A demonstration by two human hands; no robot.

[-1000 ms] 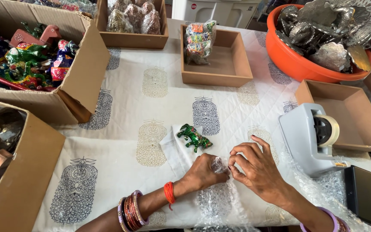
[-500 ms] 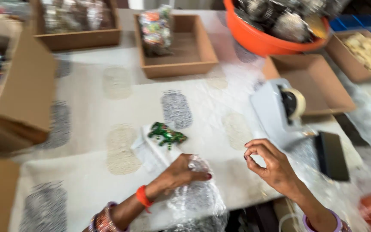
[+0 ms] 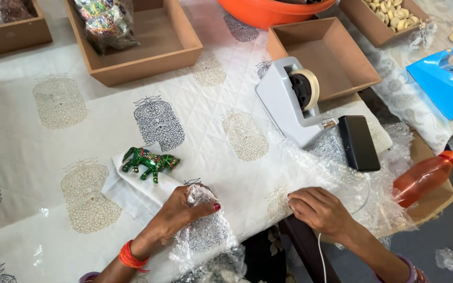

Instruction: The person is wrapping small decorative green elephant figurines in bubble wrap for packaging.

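Observation:
My left hand [image 3: 183, 210] grips a small bundle wrapped in clear bubble wrap [image 3: 204, 226] at the table's near edge. Just up and left of it a green painted animal figurine [image 3: 149, 161] lies on a folded white cloth [image 3: 132, 188]. My right hand [image 3: 319, 209] rests at the near edge on the loose sheet of bubble wrap [image 3: 360, 183], fingers curled and nothing visibly held. A grey tape dispenser [image 3: 295, 100] with a roll of tape stands beyond my right hand.
A black flat device [image 3: 358, 142] lies beside the dispenser. An orange bottle [image 3: 424, 178] lies at the right. Empty brown trays [image 3: 327, 58] and one [image 3: 148, 42] holding a colourful bag stand behind. An orange tub [image 3: 268, 10] and a blue tool [image 3: 441, 84] are farther back.
My right hand has come away from the bundle and moved right and down onto the loose bubble wrap. My left hand stays on the bundle. The view has swung right.

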